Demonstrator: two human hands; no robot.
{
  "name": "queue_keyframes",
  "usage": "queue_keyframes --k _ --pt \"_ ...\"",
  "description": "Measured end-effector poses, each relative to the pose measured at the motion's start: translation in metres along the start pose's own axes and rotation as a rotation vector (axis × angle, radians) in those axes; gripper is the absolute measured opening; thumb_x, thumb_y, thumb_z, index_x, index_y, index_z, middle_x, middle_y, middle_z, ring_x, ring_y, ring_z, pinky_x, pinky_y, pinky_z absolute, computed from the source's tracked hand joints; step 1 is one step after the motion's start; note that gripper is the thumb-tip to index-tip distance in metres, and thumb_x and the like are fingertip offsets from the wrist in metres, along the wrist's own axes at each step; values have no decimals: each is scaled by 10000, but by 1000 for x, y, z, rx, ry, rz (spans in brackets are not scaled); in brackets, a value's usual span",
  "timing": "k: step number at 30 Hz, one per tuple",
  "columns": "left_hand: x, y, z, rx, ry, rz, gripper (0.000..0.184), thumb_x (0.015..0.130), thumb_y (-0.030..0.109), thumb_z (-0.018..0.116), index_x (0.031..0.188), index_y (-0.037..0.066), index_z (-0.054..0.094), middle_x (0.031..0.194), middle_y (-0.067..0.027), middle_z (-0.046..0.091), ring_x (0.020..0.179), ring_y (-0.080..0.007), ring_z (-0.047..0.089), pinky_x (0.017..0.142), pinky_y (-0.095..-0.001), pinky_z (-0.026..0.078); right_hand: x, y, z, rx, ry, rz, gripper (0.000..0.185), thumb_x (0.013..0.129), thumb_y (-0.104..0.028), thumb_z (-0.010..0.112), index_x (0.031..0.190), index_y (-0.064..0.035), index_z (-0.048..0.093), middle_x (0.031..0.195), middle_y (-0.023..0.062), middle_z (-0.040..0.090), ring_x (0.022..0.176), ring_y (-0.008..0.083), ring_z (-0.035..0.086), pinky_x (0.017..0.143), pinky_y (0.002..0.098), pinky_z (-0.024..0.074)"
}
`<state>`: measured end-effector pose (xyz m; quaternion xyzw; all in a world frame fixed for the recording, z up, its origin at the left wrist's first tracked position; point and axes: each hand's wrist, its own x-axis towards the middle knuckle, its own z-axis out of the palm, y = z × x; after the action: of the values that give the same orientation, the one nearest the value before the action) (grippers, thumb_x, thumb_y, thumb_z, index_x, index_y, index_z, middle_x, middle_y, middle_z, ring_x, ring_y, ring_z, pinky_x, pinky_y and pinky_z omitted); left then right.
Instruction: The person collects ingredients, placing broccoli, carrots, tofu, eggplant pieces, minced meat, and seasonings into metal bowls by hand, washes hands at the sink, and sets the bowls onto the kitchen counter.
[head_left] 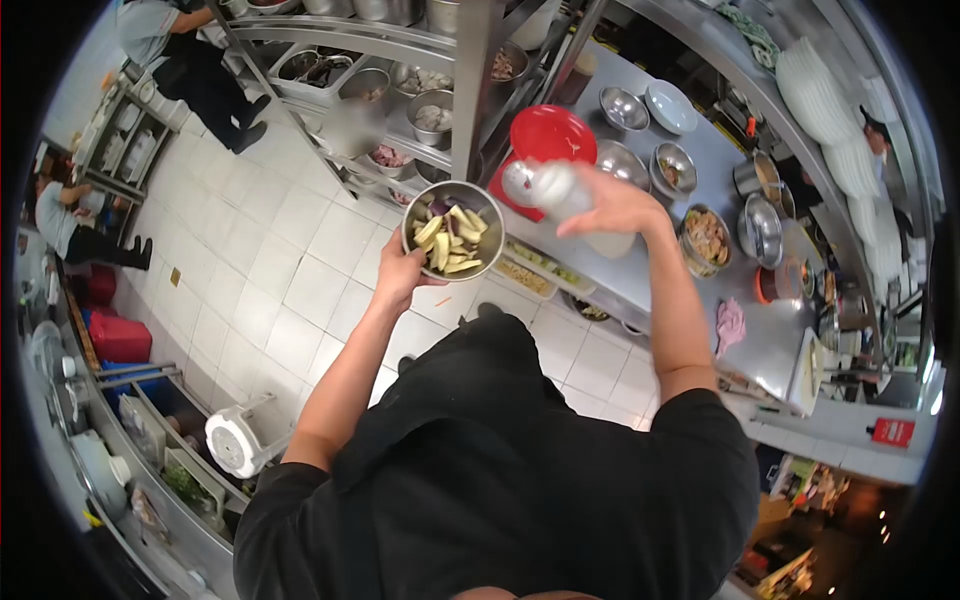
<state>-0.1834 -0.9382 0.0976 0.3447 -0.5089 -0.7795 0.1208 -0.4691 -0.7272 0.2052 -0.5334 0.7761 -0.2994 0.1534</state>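
Kitchen with a white tiled floor (330,240); a long stainless-steel counter (625,285) runs along the right and a tiered metal shelving rack (476,90) stands ahead, stocked with steel bowls and pans of food. Left hand (401,268): closed on the near left side of a round stainless-steel bowl (492,238), held up above the floor, just off the counter's edge. Contents: cut eggplant pieces (452,238), pale-fleshed, some showing purple skin. Right hand (618,208): wrapped round a whitish jar (563,192) with a silvery round end, held sideways to the right of the bowl, that end pointing toward it (motion blur here; exact finger placement cannot be told). Jar and bowl are near each other, apart. Behind the jar, a round red plastic lid (553,133), partly overlapped by it in this view. Farther along the counter: a steel bowl of chopped, orange-brown food (703,242) and a crumpled pink cloth (731,326). Lower left, a white round appliance (233,443). Upper left, two other people in grey tops and black trousers, well apart from the bowl.
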Motion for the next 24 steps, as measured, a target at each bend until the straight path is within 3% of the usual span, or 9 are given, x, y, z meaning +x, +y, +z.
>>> queue_keyframes --k 1,3,5,8,10,14,19,22,24 --pt "0 5 -2 28 -32 11 610 850 -95 425 1446 30 390 1230 -209 607 907 -321 724 624 -410 667 -1 -19 10 -79 -70 -49 733 696 -325 880 1295 -42 566 1109 130 709 1056 299 677 964 421 510" --pt "1 8 -9 47 -94 2 589 878 -78 435 1455 31 385 1231 -202 609 906 -304 725 609 -387 667 13 -107 9 -641 -768 256 715 680 -355 868 1264 -48 592 1137 194 699 1077 350 674 940 456 525" --pt "2 9 -12 130 -189 4 540 906 -59 445 1438 25 398 1213 -201 618 902 -302 727 604 -383 668 22 -145 20 -886 -754 233 447 670 -281 847 1028 -43 727 1009 166 737 951 337 717 798 455 585" --pt "2 3 -10 132 -275 -54 473 938 -34 461 1406 22 414 1197 -206 625 891 -308 728 586 -383 667 29 -176 37 -1060 -658 319 380 627 -245 860 967 -100 772 949 107 755 917 284 728 741 413 584" --pt "-2 6 -8 117 -291 -84 450 962 -5 480 1406 35 411 1203 -209 622 883 -320 728 564 -391 663 16 -217 34 -1150 -680 125 269 669 -185 808 922 -100 781 906 92 759 872 267 737 684 405 587" --pt "-9 12 -5 147 -337 -103 465 967 -7 471 1424 38 397 1212 -202 622 909 -321 728 580 -390 668 -9 -222 -7 -1150 -447 269 129 747 -125 693 843 -88 772 858 140 749 799 296 737 672 410 590" --pt "-2 14 7 132 -362 -92 471 941 -36 470 1405 27 416 1202 -203 627 905 -314 727 604 -392 673 -28 -201 13 -1140 -500 146 127 736 -126 719 857 -93 738 861 137 745 816 304 734 666 419 580" --pt "6 23 11 119 -389 -106 520 906 -60 465 1418 9 406 1215 -195 616 947 -303 716 624 -407 674 -32 -170 -19 -1028 -446 385 253 741 -156 757 983 -81 754 965 137 746 948 317 721 785 398 584" --pt "12 29 15 107 -379 -106 553 882 -72 460 1427 4 398 1225 -196 607 958 -307 711 630 -409 675 -39 -150 -33 -888 -320 363 390 722 -198 797 1078 -73 701 1018 163 729 1001 335 697 829 401 569"
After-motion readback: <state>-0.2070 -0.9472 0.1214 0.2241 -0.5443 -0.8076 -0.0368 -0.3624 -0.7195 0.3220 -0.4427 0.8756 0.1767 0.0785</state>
